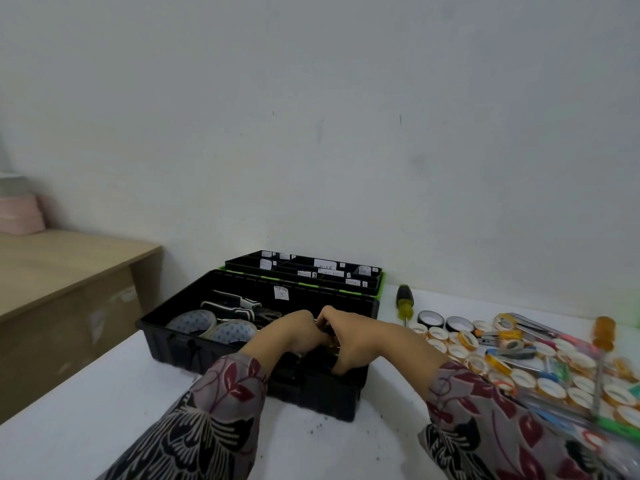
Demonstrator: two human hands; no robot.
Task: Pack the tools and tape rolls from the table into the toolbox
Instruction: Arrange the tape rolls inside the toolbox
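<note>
A black toolbox (166,336) stands open on the white table, with two large tape rolls (211,325) and black-handled tools (232,304) inside. A labelled black tray with a green edge (379,284) sits behind it. Both hands reach into the box's right part. My left hand (291,332) and my right hand (341,336) have their fingers curled down together around something dark that I cannot make out. To the right lie many small tape rolls (550,388), two black tape rolls (445,322), a yellow-and-black screwdriver (404,303), an orange-handled screwdriver (603,336), scissors and pens.
A white wall rises close behind the table. A wooden desk (69,265) stands lower at the left, with something pink (19,216) at its far end. White tabletop shows in front of the toolbox between my patterned sleeves.
</note>
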